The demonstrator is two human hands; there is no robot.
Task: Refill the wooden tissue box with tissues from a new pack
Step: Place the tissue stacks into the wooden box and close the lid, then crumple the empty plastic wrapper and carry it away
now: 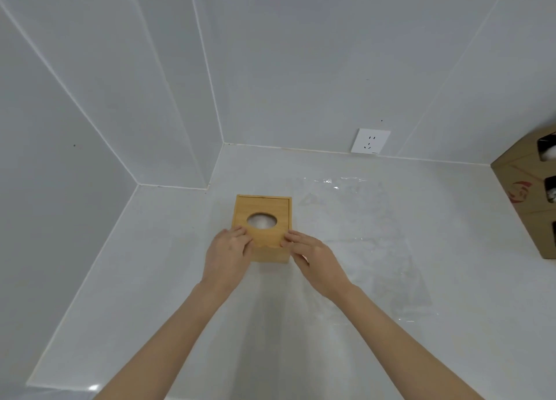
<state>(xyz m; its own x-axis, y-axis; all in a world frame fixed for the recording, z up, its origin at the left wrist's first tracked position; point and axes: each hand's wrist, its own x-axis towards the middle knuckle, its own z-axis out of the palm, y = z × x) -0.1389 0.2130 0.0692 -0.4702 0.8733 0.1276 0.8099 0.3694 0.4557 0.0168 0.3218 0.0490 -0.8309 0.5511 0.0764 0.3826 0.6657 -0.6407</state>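
Note:
The wooden tissue box [261,207] stands on the white counter [150,294] near the corner of the tiled walls. Its sliding lid [272,235] has an oval hole, and white tissue [262,221] shows through it. My left hand [227,258] holds the lid's near left edge with curled fingers. My right hand [313,258] holds the near right edge the same way. A flat, empty clear plastic wrapper [361,243] lies on the counter right of the box.
A brown cardboard carton [523,195] with dark side openings stands at the right edge of the counter. A white wall socket [370,141] sits on the back wall above the counter.

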